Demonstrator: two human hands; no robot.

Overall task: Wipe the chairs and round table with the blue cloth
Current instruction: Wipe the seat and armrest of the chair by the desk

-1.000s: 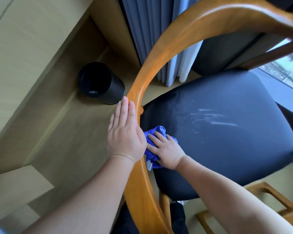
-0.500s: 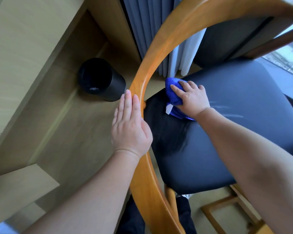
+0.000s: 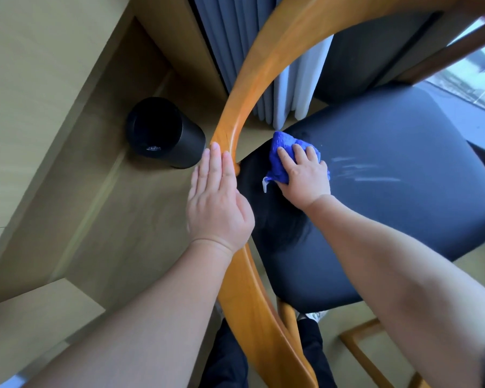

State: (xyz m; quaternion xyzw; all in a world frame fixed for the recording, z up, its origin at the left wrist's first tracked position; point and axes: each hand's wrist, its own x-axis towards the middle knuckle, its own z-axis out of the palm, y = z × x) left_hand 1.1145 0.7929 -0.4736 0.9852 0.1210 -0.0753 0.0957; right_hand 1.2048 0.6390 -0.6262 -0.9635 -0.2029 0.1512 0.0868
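A wooden chair with a curved orange-brown back rail (image 3: 263,65) and a dark padded seat (image 3: 389,214) fills the right half of the view. My left hand (image 3: 217,203) rests flat on the rail, fingers straight. My right hand (image 3: 305,177) holds the bunched blue cloth (image 3: 280,147) and presses it onto the seat's far left corner, fingers curved over it. Pale wipe streaks (image 3: 359,169) show on the seat just right of that hand. No round table is in view.
A black cylindrical bin (image 3: 163,133) stands on the wooden floor left of the rail, under a light wood desk (image 3: 39,79). Grey and white curtains (image 3: 230,37) hang behind the chair. Another wooden frame (image 3: 375,348) lies at the bottom right, and my dark trouser legs show below the rail.
My right hand has slid the blue cloth from the seat's near left edge up to its far left corner. My left hand has stayed on the rail.
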